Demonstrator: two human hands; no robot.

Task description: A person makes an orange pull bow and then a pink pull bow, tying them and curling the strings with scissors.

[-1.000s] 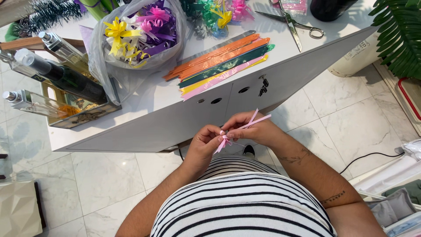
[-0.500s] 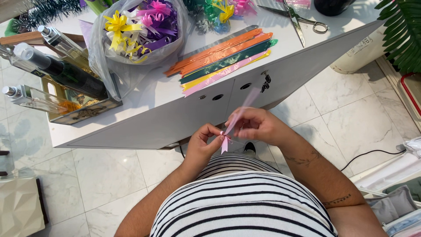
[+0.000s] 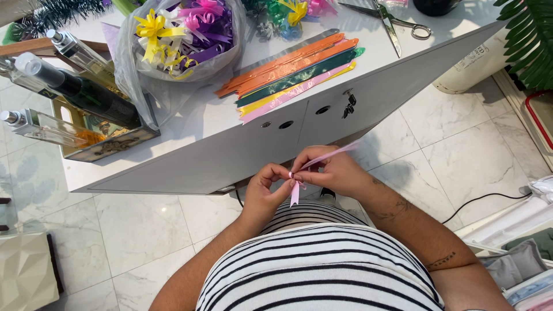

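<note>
Since the earlier frame, both hands sit slightly lower and the pink ribbon strip (image 3: 314,167) leans flatter, its free end pointing right. Left hand (image 3: 266,187) and right hand (image 3: 331,170) pinch it together below the white desk (image 3: 190,115) edge. On the desk: one stack of coloured ribbon strips (image 3: 294,72), one bag of finished bows (image 3: 184,37), one pair of scissors (image 3: 394,26). Three bottles (image 3: 75,92) stand left.

A white cabinet (image 3: 242,155) with a bright white surface (image 3: 368,29) stands on the pale marble floor (image 3: 449,150), and a green plant (image 3: 533,40) is right of the cabinet.
</note>
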